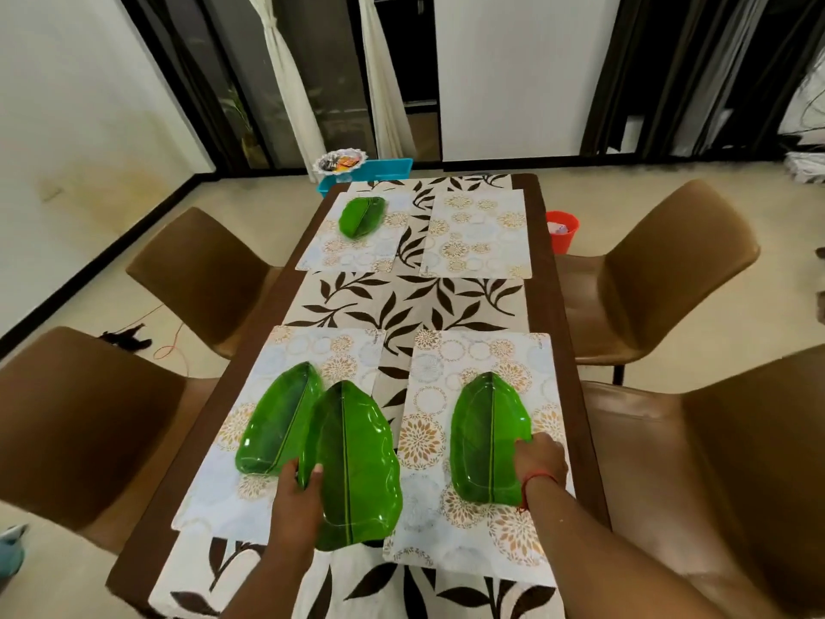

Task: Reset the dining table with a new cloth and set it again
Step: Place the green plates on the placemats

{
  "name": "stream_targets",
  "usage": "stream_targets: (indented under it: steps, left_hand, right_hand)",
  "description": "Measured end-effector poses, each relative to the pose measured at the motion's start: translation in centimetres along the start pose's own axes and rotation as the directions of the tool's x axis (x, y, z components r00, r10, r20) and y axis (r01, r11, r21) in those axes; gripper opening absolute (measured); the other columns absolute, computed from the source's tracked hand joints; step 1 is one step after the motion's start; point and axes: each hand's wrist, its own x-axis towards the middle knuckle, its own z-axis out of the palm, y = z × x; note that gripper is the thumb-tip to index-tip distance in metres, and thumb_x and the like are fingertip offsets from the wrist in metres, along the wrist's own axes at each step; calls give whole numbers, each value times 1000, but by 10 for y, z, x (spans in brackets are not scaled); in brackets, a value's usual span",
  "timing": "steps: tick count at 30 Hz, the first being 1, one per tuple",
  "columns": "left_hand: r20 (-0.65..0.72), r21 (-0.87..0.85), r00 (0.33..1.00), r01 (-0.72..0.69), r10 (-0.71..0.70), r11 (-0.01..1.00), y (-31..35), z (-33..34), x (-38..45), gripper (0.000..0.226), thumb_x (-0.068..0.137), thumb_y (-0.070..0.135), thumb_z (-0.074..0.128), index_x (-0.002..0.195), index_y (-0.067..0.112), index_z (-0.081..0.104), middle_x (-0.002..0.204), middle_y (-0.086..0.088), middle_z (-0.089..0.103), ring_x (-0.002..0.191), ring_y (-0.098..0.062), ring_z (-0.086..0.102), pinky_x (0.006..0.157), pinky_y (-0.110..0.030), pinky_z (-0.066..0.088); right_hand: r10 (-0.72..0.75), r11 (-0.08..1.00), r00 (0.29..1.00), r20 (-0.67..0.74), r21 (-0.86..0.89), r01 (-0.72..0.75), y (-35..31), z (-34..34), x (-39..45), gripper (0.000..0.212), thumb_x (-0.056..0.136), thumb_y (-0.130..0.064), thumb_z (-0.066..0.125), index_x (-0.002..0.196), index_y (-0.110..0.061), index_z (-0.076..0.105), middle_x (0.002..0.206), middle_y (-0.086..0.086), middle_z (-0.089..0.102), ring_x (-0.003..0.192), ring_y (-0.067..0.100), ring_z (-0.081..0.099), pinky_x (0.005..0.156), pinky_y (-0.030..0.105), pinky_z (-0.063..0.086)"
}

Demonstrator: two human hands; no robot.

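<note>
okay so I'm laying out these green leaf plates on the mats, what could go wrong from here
1. The left hand holds a leaf plate by one edge only, and it overlaps the plate beside it; a loose grip could tip it or knock that one.
2. The far right placemat has no plate, so that setting may get missed.
3. The right hand holds the right plate near the table's edge.

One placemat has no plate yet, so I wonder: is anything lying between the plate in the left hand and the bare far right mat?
Nothing visible does. The left hand grips the spare plate, and the far right mat lies bare; only leaf-patterned cloth lies between.
</note>
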Motion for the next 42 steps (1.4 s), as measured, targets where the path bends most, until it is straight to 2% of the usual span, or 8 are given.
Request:
stream_targets:
  steps: [4, 10, 14, 19, 23, 27, 34, 42]
  left_hand:
    - [84, 19, 996, -26, 24, 999, 3, 25, -10, 11, 103, 21, 51, 114, 19, 54, 104, -9, 66, 90, -28, 65, 75, -38, 53]
    - [364, 75, 925, -147, 111, 986, 9, 102, -41, 12, 102, 25, 53, 113, 20, 53, 99, -10, 67, 76, -27, 65, 66, -39, 55]
    - [583, 27, 791, -247, 185, 969, 13, 178, -111, 18, 101, 22, 54, 118, 18, 54, 113, -6, 66, 97, -28, 64, 92, -46, 52]
    - [794, -16, 559, -374, 240, 927, 35, 253, -214, 6, 98, 21, 58, 102, 25, 55, 98, -5, 70, 91, -24, 68, 87, -46, 55]
    - [857, -61, 433, -452, 278, 890, 65, 322, -285, 9, 98, 17, 58, 105, 22, 60, 99, -2, 70, 92, -18, 67, 80, -36, 54]
    - [894, -117, 322, -506, 313, 854, 92, 413, -386, 11, 97, 11, 60, 106, 18, 59, 102, -7, 70, 96, -25, 66, 82, -35, 51]
    - [938, -146, 248, -351, 242, 925, 126, 563, -577, 19, 100, 14, 55, 114, 25, 57, 104, 1, 69, 95, -16, 66, 80, -36, 56]
    - [947, -143, 230, -325, 225, 935, 166, 735, -641, 20, 99, 13, 55, 104, 32, 56, 102, 4, 69, 93, -12, 66, 69, -24, 50]
  right_hand:
    - [-138, 988, 989, -60, -77, 134, 8, -14, -17, 37, 96, -35, 52, 126, -14, 58, 132, 16, 50, 118, 38, 51, 98, 39, 42]
    - [-153, 844, 954, 257, 537, -10, 45, -30, -85, 18, 101, -35, 50, 96, -21, 59, 91, 5, 65, 74, 18, 63, 63, 32, 52]
    - [-143, 774, 989, 47, 628, 83, 115, -62, -102, 16, 98, -7, 54, 112, -15, 59, 104, 9, 68, 87, 18, 64, 80, 33, 55]
    - [24, 675, 985, -171, 729, 110, 205, -158, -123, 28, 96, 3, 52, 113, -18, 57, 106, 6, 68, 94, 18, 64, 79, 24, 55]
    - [41, 669, 953, -299, 717, 196, 263, -229, -112, 31, 96, -9, 55, 118, -30, 61, 111, -4, 72, 102, 15, 68, 92, 39, 55]
    - [83, 629, 909, -409, 729, 270, 333, -337, -98, 34, 96, 0, 52, 112, -28, 60, 108, -4, 70, 97, 12, 68, 83, 23, 53]
    - [210, 628, 857, -470, 737, 251, 469, -519, -57, 35, 96, -3, 52, 116, -30, 61, 109, -2, 71, 96, 14, 69, 83, 30, 55]
    - [255, 598, 858, -446, 770, 222, 530, -640, 61, 39, 96, 2, 48, 104, -34, 62, 104, -4, 72, 95, 18, 70, 86, 41, 57]
